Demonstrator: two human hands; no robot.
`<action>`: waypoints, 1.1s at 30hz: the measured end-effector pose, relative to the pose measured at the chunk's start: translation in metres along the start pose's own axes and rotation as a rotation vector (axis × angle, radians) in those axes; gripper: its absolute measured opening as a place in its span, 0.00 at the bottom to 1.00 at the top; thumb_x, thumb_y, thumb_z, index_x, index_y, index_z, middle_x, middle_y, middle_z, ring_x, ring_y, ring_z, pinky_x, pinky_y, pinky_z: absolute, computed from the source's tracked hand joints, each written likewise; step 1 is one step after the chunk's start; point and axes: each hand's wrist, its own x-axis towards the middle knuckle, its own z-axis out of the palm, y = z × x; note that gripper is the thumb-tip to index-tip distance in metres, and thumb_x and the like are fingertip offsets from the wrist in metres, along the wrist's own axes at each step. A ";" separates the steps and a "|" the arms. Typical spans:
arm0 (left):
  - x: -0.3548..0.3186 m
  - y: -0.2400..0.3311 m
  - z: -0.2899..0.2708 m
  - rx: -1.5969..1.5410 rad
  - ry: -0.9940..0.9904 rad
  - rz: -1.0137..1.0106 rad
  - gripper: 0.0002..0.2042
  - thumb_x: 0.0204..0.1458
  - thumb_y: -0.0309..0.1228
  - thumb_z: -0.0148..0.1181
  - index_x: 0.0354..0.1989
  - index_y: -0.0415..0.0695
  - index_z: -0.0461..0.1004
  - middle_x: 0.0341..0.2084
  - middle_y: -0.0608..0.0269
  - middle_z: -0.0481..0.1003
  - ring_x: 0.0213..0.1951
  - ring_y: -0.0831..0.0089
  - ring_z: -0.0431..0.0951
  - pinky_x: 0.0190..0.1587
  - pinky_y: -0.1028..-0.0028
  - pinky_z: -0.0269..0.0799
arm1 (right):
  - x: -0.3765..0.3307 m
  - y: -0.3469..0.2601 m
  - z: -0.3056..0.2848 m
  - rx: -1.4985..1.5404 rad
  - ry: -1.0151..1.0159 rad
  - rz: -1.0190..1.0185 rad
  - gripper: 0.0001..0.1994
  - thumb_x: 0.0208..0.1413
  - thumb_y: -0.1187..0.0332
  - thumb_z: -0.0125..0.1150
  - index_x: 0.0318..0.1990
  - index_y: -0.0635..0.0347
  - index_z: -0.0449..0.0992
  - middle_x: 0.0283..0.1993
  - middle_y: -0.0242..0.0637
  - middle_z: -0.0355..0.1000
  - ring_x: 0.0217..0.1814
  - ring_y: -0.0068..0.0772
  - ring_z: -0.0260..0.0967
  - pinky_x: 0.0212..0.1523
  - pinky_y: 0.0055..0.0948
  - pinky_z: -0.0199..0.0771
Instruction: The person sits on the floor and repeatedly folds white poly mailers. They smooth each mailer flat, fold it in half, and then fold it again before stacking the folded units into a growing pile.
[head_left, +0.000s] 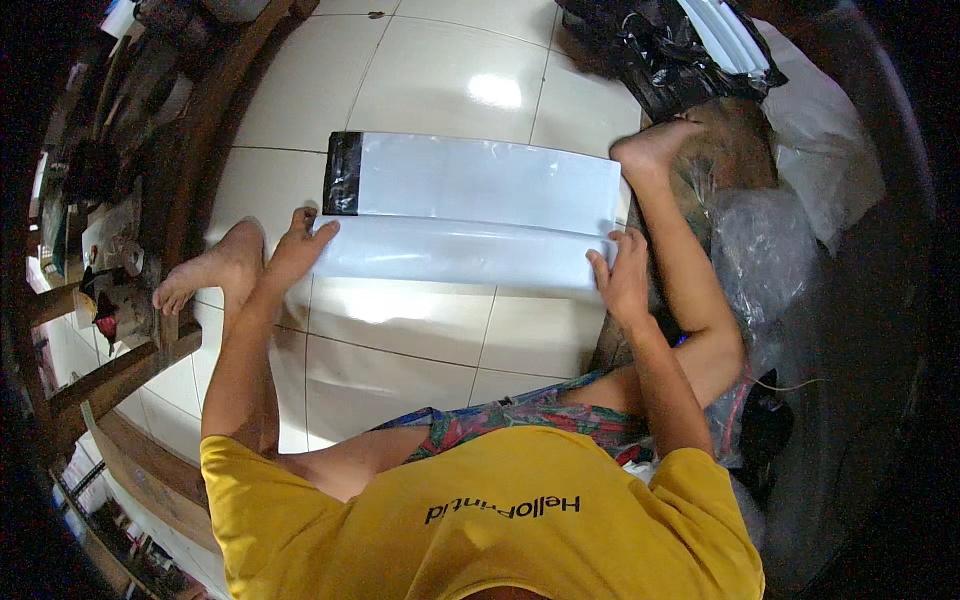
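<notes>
A long, glossy white plastic bag or sheet point(485, 180) lies on the floor between my legs, folded lengthwise, with a black band point(342, 172) at the left end of its far half. The near half point(460, 252) forms a smooth, slightly raised fold. At the left end of that fold, my left hand point(298, 245) holds the edge between thumb and fingers. My right hand point(622, 272) grips the fold's right end the same way, thumb towards the middle. Parts of the fingertips are hidden by the plastic.
Pale floor tiles point(400, 375) stretch beneath. A shiny black plastic bag point(665, 60) with white folded sheets point(728, 40) sits far right, near my right foot. Clear plastic point(760, 250) is bunched along the right. On the left stands a wooden frame point(125, 375) beside my left foot.
</notes>
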 end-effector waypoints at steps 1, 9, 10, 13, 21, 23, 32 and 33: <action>-0.027 0.055 -0.008 0.028 0.073 -0.002 0.35 0.56 0.48 0.63 0.64 0.35 0.60 0.48 0.41 0.75 0.50 0.50 0.77 0.55 0.55 0.71 | -0.002 -0.011 -0.009 -0.143 -0.005 -0.107 0.25 0.55 0.64 0.67 0.56 0.63 0.64 0.57 0.57 0.65 0.58 0.57 0.63 0.57 0.48 0.65; -0.061 0.085 0.009 0.875 0.030 0.837 0.39 0.38 0.38 0.71 0.61 0.38 0.63 0.60 0.45 0.65 0.61 0.47 0.64 0.66 0.49 0.58 | -0.009 -0.033 0.006 -0.405 -0.239 -0.422 0.40 0.43 0.73 0.65 0.69 0.58 0.60 0.66 0.57 0.60 0.69 0.62 0.57 0.69 0.56 0.56; -0.056 0.089 0.008 0.906 0.020 0.814 0.39 0.37 0.36 0.72 0.61 0.39 0.63 0.60 0.46 0.65 0.61 0.48 0.65 0.66 0.50 0.59 | -0.003 -0.031 0.007 -0.454 -0.218 -0.434 0.41 0.41 0.72 0.67 0.69 0.58 0.60 0.66 0.57 0.61 0.69 0.62 0.57 0.69 0.56 0.57; -0.041 0.102 -0.008 0.745 -0.232 0.694 0.32 0.39 0.35 0.70 0.57 0.40 0.69 0.61 0.45 0.65 0.64 0.51 0.62 0.64 0.56 0.62 | 0.011 -0.019 -0.007 -0.231 -0.317 -0.366 0.41 0.42 0.70 0.71 0.68 0.57 0.61 0.64 0.57 0.62 0.65 0.62 0.62 0.66 0.50 0.63; 0.013 0.134 -0.040 0.640 -0.192 0.532 0.29 0.41 0.41 0.67 0.52 0.37 0.74 0.49 0.40 0.70 0.54 0.45 0.69 0.59 0.54 0.67 | 0.097 0.029 -0.033 0.361 -0.525 0.084 0.29 0.48 0.61 0.74 0.55 0.67 0.70 0.54 0.56 0.70 0.52 0.60 0.70 0.54 0.47 0.71; 0.007 0.138 -0.019 0.659 -0.002 0.742 0.35 0.43 0.40 0.65 0.62 0.37 0.69 0.58 0.41 0.67 0.60 0.47 0.65 0.64 0.54 0.61 | 0.097 0.012 -0.029 0.048 -0.205 -0.238 0.25 0.50 0.64 0.71 0.54 0.65 0.71 0.55 0.56 0.70 0.54 0.59 0.68 0.56 0.49 0.69; -0.013 0.174 0.070 0.969 0.131 0.776 0.44 0.42 0.42 0.72 0.66 0.38 0.58 0.56 0.41 0.65 0.60 0.46 0.65 0.64 0.47 0.59 | 0.100 -0.075 0.015 -0.278 -0.289 -0.496 0.46 0.41 0.61 0.75 0.69 0.59 0.58 0.66 0.54 0.60 0.68 0.61 0.56 0.68 0.57 0.57; -0.005 0.182 0.064 0.956 0.062 0.763 0.45 0.42 0.44 0.73 0.66 0.37 0.56 0.55 0.40 0.65 0.60 0.45 0.65 0.64 0.46 0.60 | 0.112 -0.074 0.014 -0.274 -0.335 -0.472 0.47 0.40 0.60 0.75 0.69 0.57 0.57 0.66 0.53 0.60 0.68 0.61 0.56 0.68 0.57 0.57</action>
